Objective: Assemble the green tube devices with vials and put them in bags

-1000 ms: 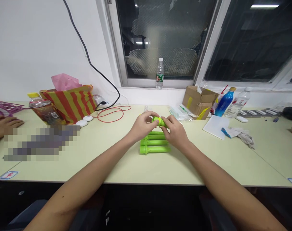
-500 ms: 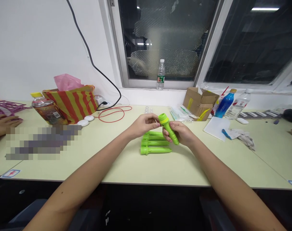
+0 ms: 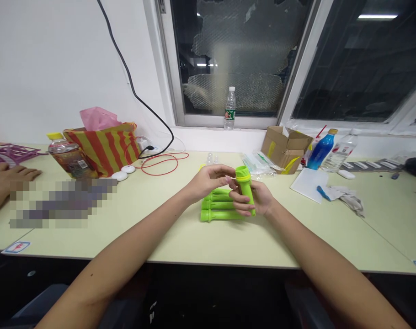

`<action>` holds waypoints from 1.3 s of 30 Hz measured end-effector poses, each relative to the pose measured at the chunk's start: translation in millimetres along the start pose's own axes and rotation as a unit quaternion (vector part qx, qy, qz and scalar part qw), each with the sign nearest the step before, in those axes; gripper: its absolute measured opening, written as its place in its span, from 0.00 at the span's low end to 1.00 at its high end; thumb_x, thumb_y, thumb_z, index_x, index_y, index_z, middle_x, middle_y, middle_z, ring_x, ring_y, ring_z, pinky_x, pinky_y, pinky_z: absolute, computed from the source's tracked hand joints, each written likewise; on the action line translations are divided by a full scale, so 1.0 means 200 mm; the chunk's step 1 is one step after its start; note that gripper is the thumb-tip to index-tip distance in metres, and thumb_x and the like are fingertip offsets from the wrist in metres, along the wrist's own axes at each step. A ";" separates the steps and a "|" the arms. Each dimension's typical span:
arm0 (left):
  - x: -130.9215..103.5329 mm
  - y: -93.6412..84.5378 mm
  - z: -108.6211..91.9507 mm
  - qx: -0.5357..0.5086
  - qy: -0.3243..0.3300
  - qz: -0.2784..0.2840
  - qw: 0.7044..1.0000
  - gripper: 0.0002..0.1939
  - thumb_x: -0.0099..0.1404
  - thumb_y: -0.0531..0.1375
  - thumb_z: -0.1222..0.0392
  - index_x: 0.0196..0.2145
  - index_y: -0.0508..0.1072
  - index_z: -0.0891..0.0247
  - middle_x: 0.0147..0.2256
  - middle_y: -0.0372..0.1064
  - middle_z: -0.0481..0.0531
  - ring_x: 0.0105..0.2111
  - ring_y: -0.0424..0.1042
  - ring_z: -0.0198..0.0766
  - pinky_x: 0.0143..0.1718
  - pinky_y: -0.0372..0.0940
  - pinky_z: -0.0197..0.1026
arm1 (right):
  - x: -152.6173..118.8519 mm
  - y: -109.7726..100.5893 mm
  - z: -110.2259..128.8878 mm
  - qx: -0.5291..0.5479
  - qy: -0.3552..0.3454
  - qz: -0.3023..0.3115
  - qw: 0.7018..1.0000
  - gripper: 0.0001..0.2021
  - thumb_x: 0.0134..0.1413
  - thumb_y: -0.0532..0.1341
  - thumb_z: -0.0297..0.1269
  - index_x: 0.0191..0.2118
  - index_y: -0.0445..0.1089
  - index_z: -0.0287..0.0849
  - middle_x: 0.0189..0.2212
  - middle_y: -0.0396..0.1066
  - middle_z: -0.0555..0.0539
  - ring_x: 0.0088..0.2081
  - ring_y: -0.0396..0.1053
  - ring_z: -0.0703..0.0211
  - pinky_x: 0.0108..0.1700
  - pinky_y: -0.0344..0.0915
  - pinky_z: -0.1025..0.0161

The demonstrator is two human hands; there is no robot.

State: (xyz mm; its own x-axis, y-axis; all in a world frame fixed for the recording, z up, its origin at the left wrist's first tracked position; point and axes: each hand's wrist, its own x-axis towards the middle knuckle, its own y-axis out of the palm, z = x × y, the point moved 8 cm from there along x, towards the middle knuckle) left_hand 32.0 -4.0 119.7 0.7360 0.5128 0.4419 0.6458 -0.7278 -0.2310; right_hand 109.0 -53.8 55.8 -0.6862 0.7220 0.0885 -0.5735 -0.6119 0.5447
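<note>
The right hand [image 3: 261,199] has its grip wrapped round a green tube [image 3: 245,185], threaded end up; the left hand [image 3: 207,182] curls beside that end, whether holding anything I cannot tell. Similar green tubes [image 3: 220,214] lie side by side on the table [image 3: 180,242].

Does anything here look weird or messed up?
Yes: on the white-framed glass window, the translucent bubble-wrap has ragged, torn-looking edges. On the pale-yellow table, a blue-ended whitish cloth lies crumpled.
</note>
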 end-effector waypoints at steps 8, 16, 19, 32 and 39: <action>-0.09 -0.42 -0.08 0.457 0.174 -0.230 0.842 0.09 0.65 0.52 0.66 0.37 0.73 0.63 0.35 0.72 0.55 0.37 0.70 0.39 0.43 0.64 0.43 | -0.04 -0.13 0.04 -0.036 -0.023 -0.051 0.998 0.14 0.67 0.40 0.41 0.32 0.54 0.46 0.08 0.38 0.63 0.08 0.34 0.68 0.13 0.47 0.71; -0.11 -0.66 0.24 0.501 -0.016 -0.136 0.855 0.11 0.62 0.52 0.61 0.36 0.75 0.64 0.34 0.74 0.54 0.32 0.70 0.38 0.37 0.63 0.41 | -0.04 -0.18 0.10 -0.050 -0.073 -0.132 0.987 0.23 0.64 0.42 0.59 0.30 0.59 0.46 0.10 0.44 0.60 0.11 0.37 0.68 0.14 0.46 0.69; -0.12 -0.69 0.27 0.449 -0.078 -0.100 0.884 0.14 0.62 0.55 0.54 0.38 0.75 0.63 0.35 0.73 0.52 0.33 0.70 0.38 0.36 0.62 0.39 | -0.04 -0.21 0.14 -0.086 -0.114 -0.197 0.970 0.30 0.56 0.43 0.69 0.30 0.61 0.45 0.13 0.46 0.58 0.14 0.42 0.66 0.16 0.47 0.67; -0.10 -0.50 0.07 0.341 -0.018 -0.147 0.928 0.07 0.58 0.61 0.57 0.30 0.69 0.63 0.25 0.65 0.46 0.23 0.62 0.31 0.24 0.56 0.34 | -0.16 -0.20 0.29 -0.698 -0.174 -0.389 0.575 0.16 0.61 0.54 0.51 0.30 0.61 0.44 0.21 0.60 0.53 0.25 0.58 0.62 0.30 0.51 0.63; -0.10 -0.19 0.13 0.074 0.022 -0.190 0.979 0.12 0.61 0.62 0.55 0.39 0.68 0.64 0.26 0.66 0.46 0.21 0.65 0.29 0.21 0.59 0.33 | -0.11 -0.16 0.25 -0.761 -0.139 -0.349 0.530 0.15 0.61 0.54 0.50 0.41 0.66 0.43 0.28 0.70 0.48 0.30 0.65 0.56 0.33 0.53 0.62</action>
State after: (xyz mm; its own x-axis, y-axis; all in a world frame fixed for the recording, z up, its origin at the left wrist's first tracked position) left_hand -2.3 25.3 97.3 0.4301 0.7107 0.5567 0.8957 -0.4131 -0.1647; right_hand 165.7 -34.3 77.0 -0.0985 0.8342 0.5426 -0.4862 0.4354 -0.7577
